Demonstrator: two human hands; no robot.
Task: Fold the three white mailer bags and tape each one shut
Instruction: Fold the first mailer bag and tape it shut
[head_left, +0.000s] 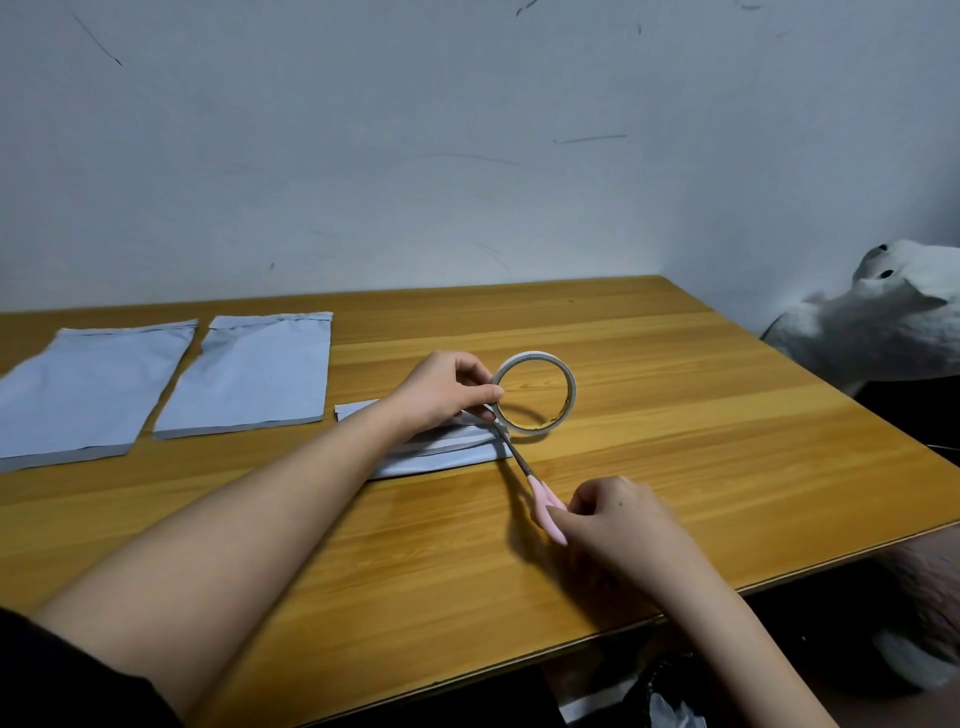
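Two white mailer bags lie flat at the table's left: one (83, 387) at the far left, another (252, 374) beside it. A third mailer bag (441, 454), folded into a narrow strip, lies under my left forearm. My left hand (447, 387) pinches a white tape roll (535, 392), held upright on its edge just past the folded bag. My right hand (618, 519) grips pink-handled scissors (545, 504), whose blades point up-left to the roll's lower left edge, where tape meets the bag.
The wooden table (675, 415) ends at a front edge running down-left and a right edge near a white plush toy (883, 322). A wall stands right behind the table. Dark clutter lies below the front edge.
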